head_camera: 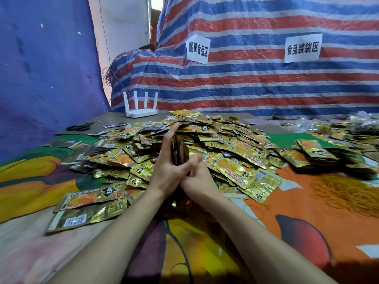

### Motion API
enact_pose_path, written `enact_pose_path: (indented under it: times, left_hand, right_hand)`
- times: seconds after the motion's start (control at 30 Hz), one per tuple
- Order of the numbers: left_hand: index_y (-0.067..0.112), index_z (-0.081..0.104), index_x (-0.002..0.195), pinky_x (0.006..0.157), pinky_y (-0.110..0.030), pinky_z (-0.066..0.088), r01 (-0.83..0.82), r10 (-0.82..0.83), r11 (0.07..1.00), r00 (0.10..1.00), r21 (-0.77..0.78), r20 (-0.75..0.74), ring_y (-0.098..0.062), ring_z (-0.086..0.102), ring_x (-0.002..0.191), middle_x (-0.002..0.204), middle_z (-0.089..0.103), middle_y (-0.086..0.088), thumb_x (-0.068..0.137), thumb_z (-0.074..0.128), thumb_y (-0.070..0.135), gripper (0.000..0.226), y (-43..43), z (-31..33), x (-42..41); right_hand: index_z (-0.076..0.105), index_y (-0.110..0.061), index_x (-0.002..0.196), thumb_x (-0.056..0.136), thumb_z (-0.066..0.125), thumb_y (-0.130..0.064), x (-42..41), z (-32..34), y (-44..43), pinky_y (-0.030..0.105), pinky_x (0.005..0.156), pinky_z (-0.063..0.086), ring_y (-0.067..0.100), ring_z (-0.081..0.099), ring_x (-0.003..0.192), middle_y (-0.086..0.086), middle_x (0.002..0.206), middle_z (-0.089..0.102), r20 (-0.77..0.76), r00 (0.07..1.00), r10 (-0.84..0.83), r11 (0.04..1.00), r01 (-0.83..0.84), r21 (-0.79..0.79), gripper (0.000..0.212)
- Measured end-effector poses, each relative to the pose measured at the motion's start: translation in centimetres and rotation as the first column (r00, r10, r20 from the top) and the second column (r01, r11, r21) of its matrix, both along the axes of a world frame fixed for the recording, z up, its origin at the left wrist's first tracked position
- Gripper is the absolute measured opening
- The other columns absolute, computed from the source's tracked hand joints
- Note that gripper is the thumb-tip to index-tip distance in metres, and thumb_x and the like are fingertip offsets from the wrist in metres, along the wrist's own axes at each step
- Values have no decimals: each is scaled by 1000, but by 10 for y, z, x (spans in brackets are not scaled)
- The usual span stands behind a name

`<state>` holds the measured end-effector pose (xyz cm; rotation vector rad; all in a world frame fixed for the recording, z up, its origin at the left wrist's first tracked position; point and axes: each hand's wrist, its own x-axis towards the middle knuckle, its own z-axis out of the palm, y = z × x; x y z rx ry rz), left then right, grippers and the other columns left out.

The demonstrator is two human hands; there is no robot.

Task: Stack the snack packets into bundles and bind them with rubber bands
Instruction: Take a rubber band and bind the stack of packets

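The left hand (166,160) grips a small stack of packets (178,147), with its fingers lying up one side and the thumb hooked across the front. The stack stands on its edge, just over the near side of the heap. The right hand (198,181) is pushed in close under the stack and touches the left hand. Its fingers are hidden, so I cannot tell if it is holding on or only propping. I think the person is making the stack neat before tying it. I can see no band on it. All around lies the big heap of gold packets (215,138), spread on a bright cloth (307,232). The rubber bands (344,191) sit in a tangled orange pile off to the right, well apart from the hands. So next, one hand must squeeze the stack tight while the other reaches over for a band and stretches it round. Far back on the left are scissors (80,127) and a white router (141,111).
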<state>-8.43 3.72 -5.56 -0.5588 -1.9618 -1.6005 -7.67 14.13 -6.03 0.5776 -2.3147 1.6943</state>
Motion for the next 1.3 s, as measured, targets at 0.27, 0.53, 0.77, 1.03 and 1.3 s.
enact_pose_path:
  times: [0.27, 0.53, 0.77, 1.03, 1.3]
  left_hand:
    - [41, 48, 133, 70, -48, 55, -57, 57, 998, 998, 25, -24, -26, 53, 68, 82, 54, 0, 80, 59, 9, 63, -4, -2, -5]
    - [45, 44, 128, 63, -51, 50, 17, -16, 999, 999, -48, 37, -28, 48, 68, 85, 44, -19, 72, 62, 2, 73, -2, -2, -6]
    - [38, 51, 125, 72, -45, 60, -30, 28, 993, 999, 115, 23, -10, 59, 69, 88, 49, -6, 86, 58, -12, 64, -3, -2, -2]
    - [28, 60, 124, 61, -36, 55, 137, -261, 840, 951, 524, 169, -30, 57, 73, 95, 61, -12, 69, 61, -7, 65, -9, 9, 2]
    - [18, 58, 130, 64, -40, 53, 376, -600, 726, 756, 575, 262, -28, 60, 71, 112, 72, -20, 68, 58, -1, 65, -7, 10, 4]
  right_hand:
    - [73, -18, 112, 75, 82, 1, 6, 36, 62, 31, 80, 62, 15, 74, 92, 0, 107, 75, 195, 971, 140, 982, -161, 99, 43]
    - [81, -22, 91, 75, 85, -15, 26, 65, 132, 17, 49, 43, 8, 63, 63, -10, 64, 67, 149, 959, -241, 515, -4, 857, 18]
    - [81, -9, 90, 75, 82, -12, 38, 56, 132, 35, 63, 56, 24, 72, 79, 10, 84, 76, 129, 942, -310, 367, -6, 930, 15]
    - [73, -7, 79, 91, 64, -16, 28, 59, 125, 29, 60, 45, 17, 60, 68, 10, 78, 71, -79, 957, -278, 640, 246, 728, 16]
    - [75, -21, 72, 85, 80, -19, -4, 49, 65, 11, 49, 44, 3, 63, 60, -2, 69, 72, 44, 984, -171, 984, 173, -43, 15]
